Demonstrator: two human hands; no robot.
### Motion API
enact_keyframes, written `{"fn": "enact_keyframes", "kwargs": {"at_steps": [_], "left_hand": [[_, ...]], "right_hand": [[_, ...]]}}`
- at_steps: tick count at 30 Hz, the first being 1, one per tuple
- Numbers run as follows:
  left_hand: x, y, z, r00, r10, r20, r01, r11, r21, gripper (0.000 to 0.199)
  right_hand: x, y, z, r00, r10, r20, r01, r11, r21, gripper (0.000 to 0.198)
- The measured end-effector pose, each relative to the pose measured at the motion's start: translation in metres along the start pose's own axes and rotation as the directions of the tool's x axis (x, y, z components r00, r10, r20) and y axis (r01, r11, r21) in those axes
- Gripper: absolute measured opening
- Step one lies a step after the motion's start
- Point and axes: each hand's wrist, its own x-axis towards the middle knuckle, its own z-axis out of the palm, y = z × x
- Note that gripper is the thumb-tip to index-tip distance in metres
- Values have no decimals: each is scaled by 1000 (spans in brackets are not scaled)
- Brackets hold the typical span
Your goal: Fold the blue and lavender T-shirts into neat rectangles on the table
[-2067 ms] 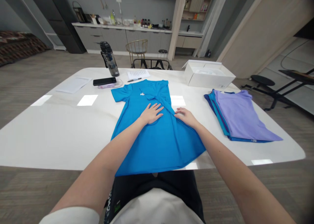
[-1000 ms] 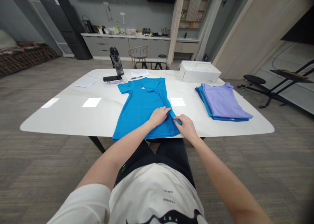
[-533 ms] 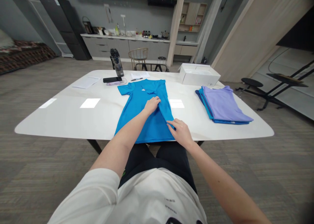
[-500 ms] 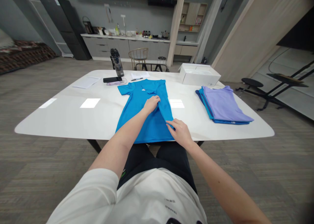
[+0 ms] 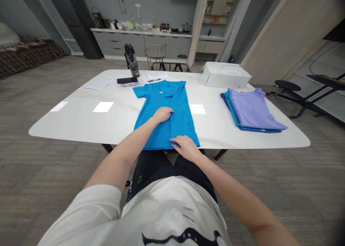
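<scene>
Fabric lies spread in the head view: a blue T-shirt at the near middle of the counter, collar to the far side, hem at the near edge. Half a second ago the loose edge of its turned-in right side slanted rightward; now that edge runs nearly straight to the hem, so the right side looks folded in for its full length. The left sleeve lies outspread. The left hand rests at that edge, fingers together; the right hand has shifted inward to the hem, fingers slightly apart. I cannot tell whether either pinches cloth. The wearer's white top seems to read "TRAINING", upside down, with large black lettering cut off nearer. The chest mark and printed sheet are illegible.
</scene>
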Motion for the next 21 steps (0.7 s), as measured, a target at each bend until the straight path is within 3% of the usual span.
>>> {"fn": "enact_keyframes", "kwargs": {"at_steps": [5, 8, 12, 16, 21], "left_hand": [[-4, 8, 5, 996, 23, -86, -24, 1000, -11, 46], [-7, 16, 10, 996, 18, -88, -19, 1000, -14, 51], [-12, 31, 14, 999, -39, 16, 39, 999, 9, 64], [-16, 41, 11, 989, -77, 129, 74, 997, 26, 71], [-15, 42, 7, 992, -27, 122, 23, 999, 29, 71]], "right_hand": [[-8, 2, -6, 999, -6, -37, 10, 995, 104, 23], [-11, 14, -12, 995, 58, -79, -56, 998, 23, 26], [-18, 31, -15, 984, 151, -92, -164, 975, -151, 24], [-24, 36, -17, 980, 189, -59, -196, 965, -175, 25], [-19, 37, -31, 964, 263, 33, -254, 952, -173, 31]]}}
